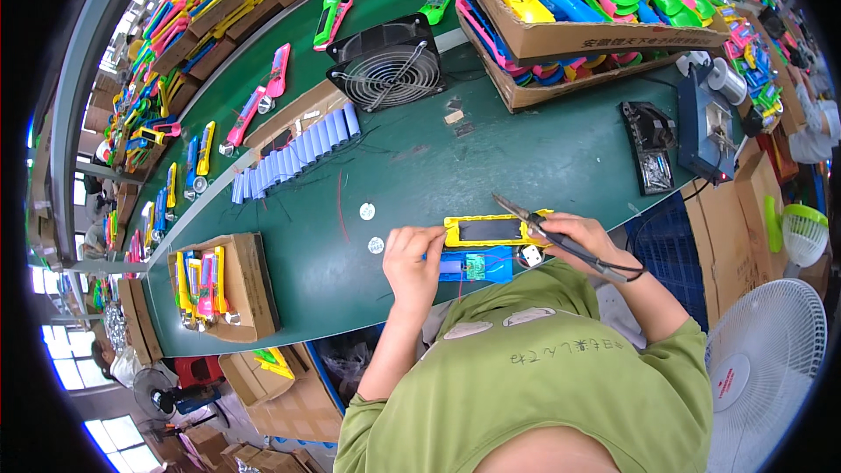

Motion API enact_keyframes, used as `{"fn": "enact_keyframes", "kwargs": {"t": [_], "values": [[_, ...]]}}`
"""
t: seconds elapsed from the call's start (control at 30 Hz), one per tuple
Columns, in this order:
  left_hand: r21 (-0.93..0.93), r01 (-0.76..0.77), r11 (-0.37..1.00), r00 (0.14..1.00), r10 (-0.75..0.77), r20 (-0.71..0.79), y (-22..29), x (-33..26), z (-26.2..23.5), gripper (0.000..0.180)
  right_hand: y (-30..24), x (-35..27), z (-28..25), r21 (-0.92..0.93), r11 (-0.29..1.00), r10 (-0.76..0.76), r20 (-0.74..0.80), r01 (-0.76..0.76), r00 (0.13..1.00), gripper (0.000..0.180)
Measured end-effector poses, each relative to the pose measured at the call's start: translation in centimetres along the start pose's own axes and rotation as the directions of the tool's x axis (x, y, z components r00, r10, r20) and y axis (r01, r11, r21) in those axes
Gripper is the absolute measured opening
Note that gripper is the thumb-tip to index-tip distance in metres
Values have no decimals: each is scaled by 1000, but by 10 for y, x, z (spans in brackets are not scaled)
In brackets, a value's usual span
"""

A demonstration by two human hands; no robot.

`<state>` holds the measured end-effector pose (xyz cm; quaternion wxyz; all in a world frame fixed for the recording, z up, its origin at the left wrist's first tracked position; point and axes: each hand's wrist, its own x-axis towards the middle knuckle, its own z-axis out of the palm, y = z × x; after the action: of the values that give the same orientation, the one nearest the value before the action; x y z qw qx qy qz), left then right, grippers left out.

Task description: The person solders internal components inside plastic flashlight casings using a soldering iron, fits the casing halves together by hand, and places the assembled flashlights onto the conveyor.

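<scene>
In front of me a yellow plastic casing (453, 236) with a long dark opening lies across the near edge of the bench. My left hand (411, 264) pinches its left end between the fingertips. My right hand (574, 235), at the casing's other end, grips a soldering iron (561, 243) whose tip points up and left over the casing; a black cable trails from its back. Just below lies a blue casing (500, 268) with a green circuit board (476, 266), a battery and thin red wires. A small white block (531, 256) sits beside the right fingers.
A row of purple battery cells (293, 156) stands left of a black fan (390, 70). Cartons of coloured casings (604, 35) rise at the far right, near a soldering station (705, 127) and a black tray (650, 153). A smaller carton (256, 289) holds finished-looking pieces.
</scene>
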<state>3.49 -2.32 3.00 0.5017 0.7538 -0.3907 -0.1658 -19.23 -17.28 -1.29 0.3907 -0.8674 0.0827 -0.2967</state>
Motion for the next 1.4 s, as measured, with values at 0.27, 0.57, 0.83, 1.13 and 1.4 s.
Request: {"fn": "enact_keyframes", "kwargs": {"t": [0.27, 0.57, 0.83, 1.13, 1.4], "values": [[460, -494, 738, 816, 211, 538, -2, 34, 1, 2, -34, 19, 19, -47, 981, 164, -340, -191, 926, 21], [471, -503, 724, 771, 130, 624, -2, 39, 10, 7, -26, 28, 42, 814, 343, 835, -37, -468, 549, 15], [483, -534, 694, 762, 148, 630, -3, 39, 12, 8, -26, 31, 48, 754, 360, 843, -10, -549, 538, 15], [505, -547, 668, 756, 136, 640, 3, 40, 13, 9, -27, 28, 45, 758, 370, 830, -10, -537, 558, 15], [537, -565, 627, 752, 123, 647, 3, 41, 15, 9, -33, 5, 31, 315, 890, 448, -480, -329, 754, 25]]}}
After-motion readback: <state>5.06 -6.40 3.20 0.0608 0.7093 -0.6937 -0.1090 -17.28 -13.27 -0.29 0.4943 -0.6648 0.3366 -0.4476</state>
